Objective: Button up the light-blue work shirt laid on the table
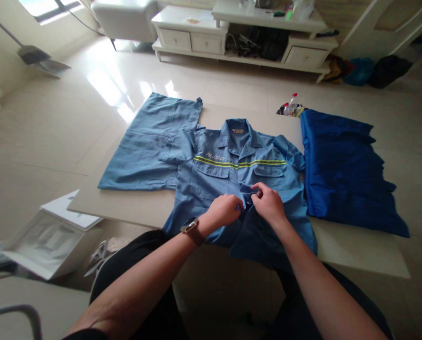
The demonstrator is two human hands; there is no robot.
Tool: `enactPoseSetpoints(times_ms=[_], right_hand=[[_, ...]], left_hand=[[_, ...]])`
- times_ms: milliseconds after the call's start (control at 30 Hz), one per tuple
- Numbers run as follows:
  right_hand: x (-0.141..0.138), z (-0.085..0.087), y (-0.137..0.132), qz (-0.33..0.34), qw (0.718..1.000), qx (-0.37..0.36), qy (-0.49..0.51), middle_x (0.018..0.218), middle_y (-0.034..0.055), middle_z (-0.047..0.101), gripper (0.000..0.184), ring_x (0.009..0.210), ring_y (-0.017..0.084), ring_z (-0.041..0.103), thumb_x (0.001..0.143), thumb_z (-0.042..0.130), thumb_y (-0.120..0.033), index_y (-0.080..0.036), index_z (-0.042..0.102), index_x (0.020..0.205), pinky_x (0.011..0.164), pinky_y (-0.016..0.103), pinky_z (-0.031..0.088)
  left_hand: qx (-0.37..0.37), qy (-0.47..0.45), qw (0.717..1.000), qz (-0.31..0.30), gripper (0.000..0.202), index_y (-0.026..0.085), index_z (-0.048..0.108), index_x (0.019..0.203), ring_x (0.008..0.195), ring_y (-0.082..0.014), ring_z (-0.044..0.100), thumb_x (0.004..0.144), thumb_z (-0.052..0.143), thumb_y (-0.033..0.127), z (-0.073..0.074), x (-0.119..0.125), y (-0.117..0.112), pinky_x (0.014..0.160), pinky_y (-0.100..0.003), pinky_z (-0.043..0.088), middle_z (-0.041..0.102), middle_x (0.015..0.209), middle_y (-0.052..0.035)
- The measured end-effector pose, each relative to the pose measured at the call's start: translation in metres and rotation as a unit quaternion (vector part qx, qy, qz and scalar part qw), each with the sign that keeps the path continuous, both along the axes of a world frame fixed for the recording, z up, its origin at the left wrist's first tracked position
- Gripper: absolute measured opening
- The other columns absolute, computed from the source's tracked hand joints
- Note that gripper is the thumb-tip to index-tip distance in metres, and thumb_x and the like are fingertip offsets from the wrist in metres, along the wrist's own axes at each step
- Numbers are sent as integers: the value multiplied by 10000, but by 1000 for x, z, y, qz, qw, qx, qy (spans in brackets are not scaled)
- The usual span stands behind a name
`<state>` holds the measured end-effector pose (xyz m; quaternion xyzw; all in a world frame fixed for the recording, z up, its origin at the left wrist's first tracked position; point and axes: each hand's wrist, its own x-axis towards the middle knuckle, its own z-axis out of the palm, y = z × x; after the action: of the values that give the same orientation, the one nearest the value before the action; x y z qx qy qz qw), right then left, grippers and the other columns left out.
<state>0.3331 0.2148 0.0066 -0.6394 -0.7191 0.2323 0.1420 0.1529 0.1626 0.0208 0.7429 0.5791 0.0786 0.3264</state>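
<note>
A blue short-sleeved work shirt (211, 184) lies face up on a low board-like table, collar away from me. Yellow stripes cross its chest above two flapped pockets. My left hand (225, 210), with a watch on its wrist, is closed on the shirt's front edge near the middle. Just right of it, my right hand (267, 203) pinches the other front edge, which is lifted and folded back. The hands are a short way apart. Any button between the fingers is too small to make out.
Folded light-blue cloth (143, 141) lies left of the shirt, and darker blue cloth (341, 174) lies to its right. The pale tabletop (363, 248) shows at the front right. Bottles (289, 107) stand behind it. An open white box (51, 241) sits at the left.
</note>
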Motion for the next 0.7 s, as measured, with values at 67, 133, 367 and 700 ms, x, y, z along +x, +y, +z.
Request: enactPoseSetpoints(times_ms=[67,133,367,700], right_hand=[[1,-3,-1,45,999,22,12,867,36,652,400,832,212,623,788,531,-133,-221,704,1138,788,318,491],[1,-6,-3,106,993,44,29,1066,79,646,597,984,225,629,763,474,-46,-218,659,1304,911,335,512],[-2,-7,-13,234,971,15,-56,1449,87,553,721,1242,287,535,783,440,19,-298,640,1399,1033,419,494],[-9,-5,-14,169,985,-24,-35,1057,101,725,260,1042,244,646,961,570,-402,-193,719,1000,917,336,475]], left_hand=[[1,-2,1000,-10,324,279,820,1024,913,-237,741,818,602,155,-2,-1,0,873,-329,566,789,907,-50],[8,0,1000,-18,323,260,822,1006,909,-247,739,799,604,142,-3,-2,0,873,-343,569,786,890,-62],[-4,-2,998,-63,269,232,825,922,876,-245,746,767,627,137,-2,-5,-1,851,-338,570,793,871,-70],[-61,23,992,-107,172,211,782,790,780,-228,739,725,635,149,1,-12,-1,703,-279,529,780,799,-68]])
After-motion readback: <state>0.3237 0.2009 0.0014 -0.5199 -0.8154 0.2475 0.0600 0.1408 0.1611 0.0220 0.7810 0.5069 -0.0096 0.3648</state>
